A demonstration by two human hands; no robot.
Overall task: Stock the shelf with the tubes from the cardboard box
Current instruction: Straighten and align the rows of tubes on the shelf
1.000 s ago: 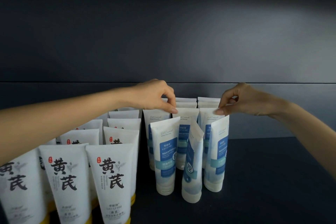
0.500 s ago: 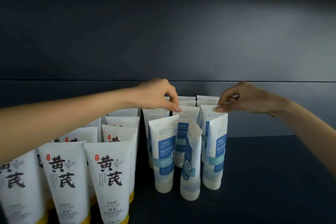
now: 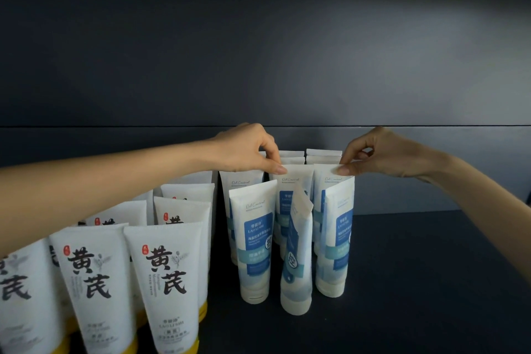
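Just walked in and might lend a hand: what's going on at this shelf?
A person is stocking a dark shelf. The left hand pinches the top of the middle blue-label tube in the second row; the right hand pinches the right blue-label tube beside it. Three more stand in front, the middle front tube twisted sideways. Yellow-capped tubes stand on the left.

**Inching inward along the tube tops**

Slides the left hand rightward, from the edge of the left tube onto the corner of the middle tube. Draws the right hand slightly leftward along the top of the right tube.
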